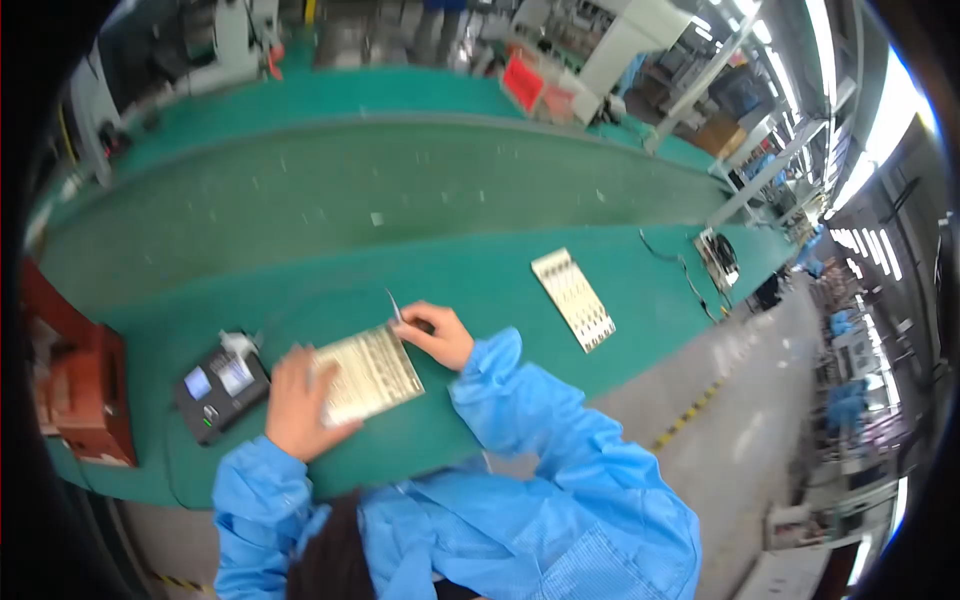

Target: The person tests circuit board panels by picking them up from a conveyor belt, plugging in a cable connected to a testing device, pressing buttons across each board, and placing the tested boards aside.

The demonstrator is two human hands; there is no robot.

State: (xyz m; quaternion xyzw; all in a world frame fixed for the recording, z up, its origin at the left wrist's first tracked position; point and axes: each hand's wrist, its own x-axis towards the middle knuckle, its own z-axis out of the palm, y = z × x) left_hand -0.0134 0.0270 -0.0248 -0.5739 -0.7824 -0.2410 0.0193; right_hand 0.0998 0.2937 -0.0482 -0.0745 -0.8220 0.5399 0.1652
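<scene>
A pale panel with rows of small parts (375,373) lies on the green table in front of me. My left hand (302,400) rests on its left side, fingers apart. At the panel's upper right corner is my right hand (436,334), its fingers pinched round a thin, pointed tool (393,303) that looks like tweezers. The image is blurred there, so the tool's tip is unclear. A second pale panel (574,299) lies by itself farther right on the table.
A black device with lit screens (222,392) stands left of my left hand, beside a reddish-brown box (100,400). A cable and a small unit (718,262) lie at the far right. Beyond the green channel (350,180) sits a red bin (522,82).
</scene>
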